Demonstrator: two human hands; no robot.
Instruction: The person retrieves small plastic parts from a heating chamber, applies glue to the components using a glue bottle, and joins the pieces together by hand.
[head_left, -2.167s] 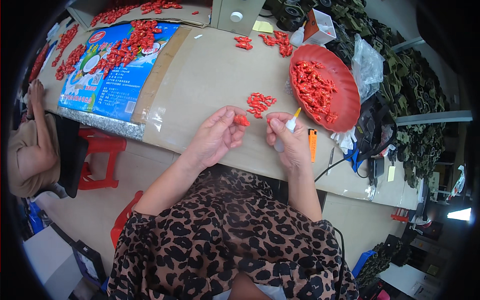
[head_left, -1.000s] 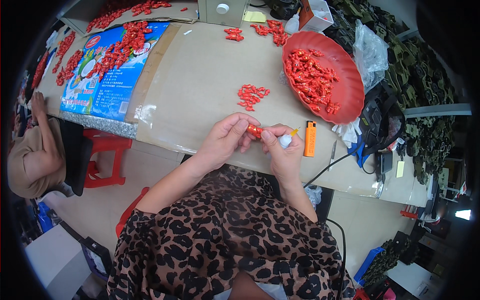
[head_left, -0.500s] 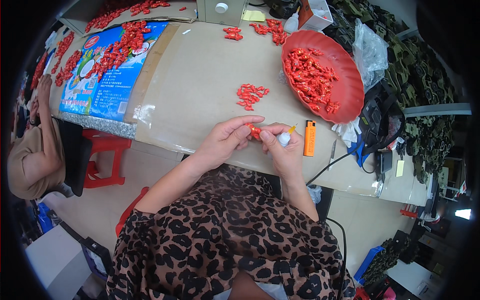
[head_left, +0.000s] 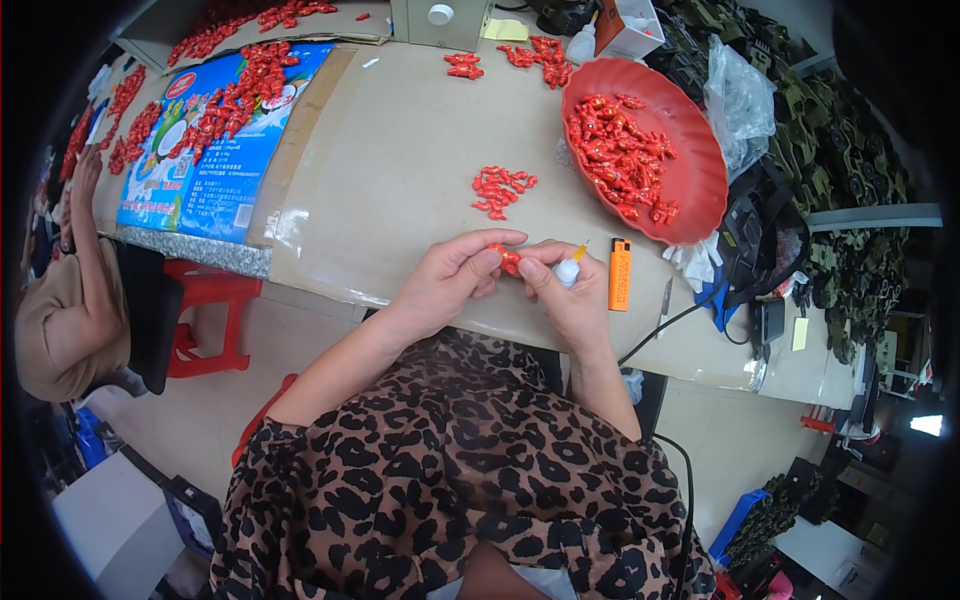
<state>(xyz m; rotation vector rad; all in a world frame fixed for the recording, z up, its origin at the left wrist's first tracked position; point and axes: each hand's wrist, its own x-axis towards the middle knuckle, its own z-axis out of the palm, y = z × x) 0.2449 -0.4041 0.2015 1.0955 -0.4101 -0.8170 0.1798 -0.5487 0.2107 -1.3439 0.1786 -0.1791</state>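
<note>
Close to the table's front edge, my left hand (head_left: 452, 278) pinches a small glossy red figurine (head_left: 507, 260) between thumb and fingers. My right hand (head_left: 574, 310) touches the figurine's other end with thumb and fingertip. Tucked in that same hand is a small white glue bottle (head_left: 567, 272), its yellow needle tip pointing up and away. Just beyond my hands lies a loose group of red pieces (head_left: 500, 192). To the right, a scalloped red bowl (head_left: 697, 190) holds a heap of similar pieces. My fingers partly cover the figurine, so its exact shape is hidden.
An orange lighter (head_left: 620, 275) and a thin blade (head_left: 665, 302) lie right of my hand. More red pieces rest on a blue printed cardboard (head_left: 225, 185) at left, near a seated co-worker (head_left: 75, 310). A black cable (head_left: 665, 330) crosses the front edge.
My hands hold nearly the same pose. The glue bottle has tipped slightly, its needle shifting a little left and up, and the figurine appears turned a little in my fingers.
</note>
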